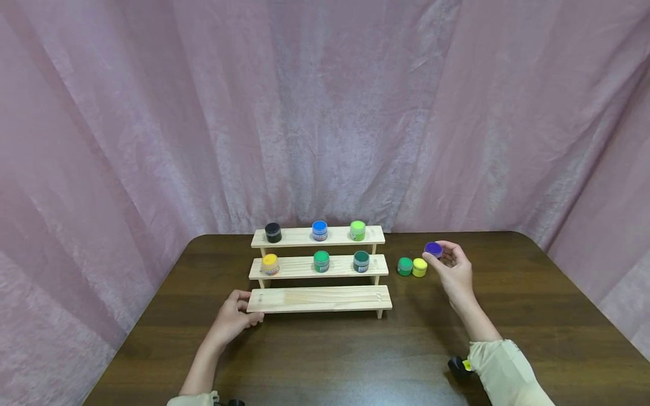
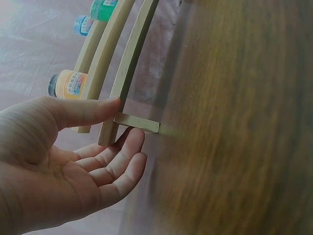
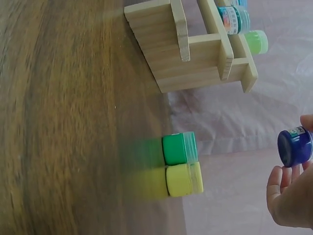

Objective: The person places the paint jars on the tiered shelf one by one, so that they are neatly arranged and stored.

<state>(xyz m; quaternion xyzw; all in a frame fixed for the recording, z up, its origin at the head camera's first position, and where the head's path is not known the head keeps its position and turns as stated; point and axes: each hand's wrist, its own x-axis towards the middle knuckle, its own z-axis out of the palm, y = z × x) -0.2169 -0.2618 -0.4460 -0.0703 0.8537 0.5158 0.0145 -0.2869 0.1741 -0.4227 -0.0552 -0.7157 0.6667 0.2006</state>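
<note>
In the head view, a three-tier wooden display rack [image 1: 320, 299] stands at the table's middle. My left hand [image 1: 235, 317] holds the left end of its lowest tier; the left wrist view shows the thumb [image 2: 93, 111] on the board's edge and the fingers curled near the short leg [image 2: 138, 122]. My right hand [image 1: 454, 273] pinches a purple paint jar [image 1: 434, 249] between thumb and fingers, raised above the table. Left of that jar, a green paint jar [image 1: 404, 266] and a yellow paint jar [image 1: 419, 267] stand side by side on the table.
The top tier bears a black jar [image 1: 273, 233], a blue jar [image 1: 319, 230] and a light green jar [image 1: 358, 230]. On the middle tier are an orange-yellow jar [image 1: 270, 264], a green jar [image 1: 321, 261] and a dark green jar [image 1: 361, 261]. A pink curtain [image 1: 325, 113] hangs behind the table.
</note>
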